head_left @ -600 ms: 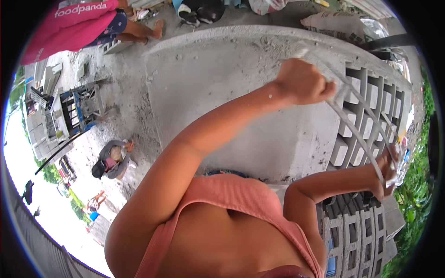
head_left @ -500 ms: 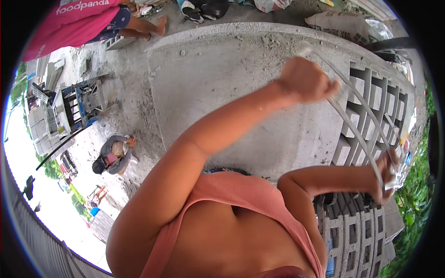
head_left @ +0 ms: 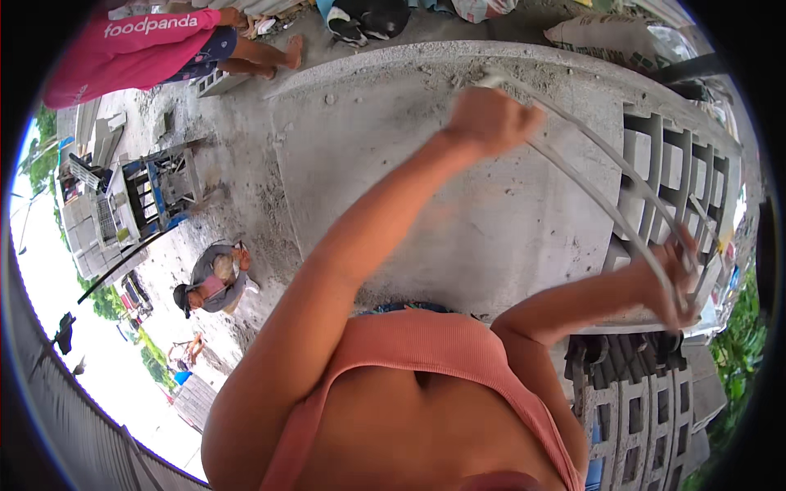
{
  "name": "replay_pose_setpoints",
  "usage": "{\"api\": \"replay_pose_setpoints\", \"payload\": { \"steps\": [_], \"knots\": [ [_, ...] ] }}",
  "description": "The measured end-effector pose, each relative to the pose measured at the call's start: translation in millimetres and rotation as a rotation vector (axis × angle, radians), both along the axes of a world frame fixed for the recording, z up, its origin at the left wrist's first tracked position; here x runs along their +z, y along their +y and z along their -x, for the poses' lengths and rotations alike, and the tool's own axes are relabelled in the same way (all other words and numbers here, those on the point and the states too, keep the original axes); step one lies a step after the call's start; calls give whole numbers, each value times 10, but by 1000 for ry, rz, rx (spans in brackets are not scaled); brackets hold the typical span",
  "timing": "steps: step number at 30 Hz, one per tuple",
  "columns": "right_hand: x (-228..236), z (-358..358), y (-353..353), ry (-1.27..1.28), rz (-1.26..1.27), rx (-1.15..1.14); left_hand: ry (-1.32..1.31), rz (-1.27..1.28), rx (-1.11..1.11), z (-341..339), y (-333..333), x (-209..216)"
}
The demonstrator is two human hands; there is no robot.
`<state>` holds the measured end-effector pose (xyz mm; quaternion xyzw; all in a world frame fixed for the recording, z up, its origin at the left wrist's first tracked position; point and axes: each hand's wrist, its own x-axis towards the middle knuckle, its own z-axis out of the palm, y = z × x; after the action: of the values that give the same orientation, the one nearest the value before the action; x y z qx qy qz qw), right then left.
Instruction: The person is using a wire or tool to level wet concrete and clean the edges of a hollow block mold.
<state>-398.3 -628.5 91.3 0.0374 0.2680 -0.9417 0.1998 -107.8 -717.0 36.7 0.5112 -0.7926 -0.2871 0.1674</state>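
Concrete slab (head_left: 368,180): broad, grey, rough-skinned, lying below and between the two hands. Upright rows of hollow blocks (head_left: 675,159) beyond the right hand; more gridded blocks (head_left: 634,409) on the body side of it. A co-worker in a pink shirt (head_left: 151,49) is well off to the left of the left hand. Frame (head_left: 606,146): pale grey, slender, two long rods side by side with a gap between, smeared by motion blur; spans the space between the hands, above the slab. Long axis slants: far end at the left hand, away from the body, near end at the right hand, closer in and to the right. Left hand (head_left: 494,121): clenched on the frame's far end. Right hand (head_left: 673,266): against the near end, blurred; I cannot tell whether its fingers close.
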Motion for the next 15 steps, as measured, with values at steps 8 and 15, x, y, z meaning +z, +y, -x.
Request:
{"api": "replay_pose_setpoints", "payload": {
  "steps": [8, 15],
  "knots": [
    [363, -166, 163, 94, 195, 2, 12, 194, -187, 85, 26, 361],
    [-278, -446, 46, 128, 169, 363, 25, 112, -113, -370, -38, -212]
  ]
}}
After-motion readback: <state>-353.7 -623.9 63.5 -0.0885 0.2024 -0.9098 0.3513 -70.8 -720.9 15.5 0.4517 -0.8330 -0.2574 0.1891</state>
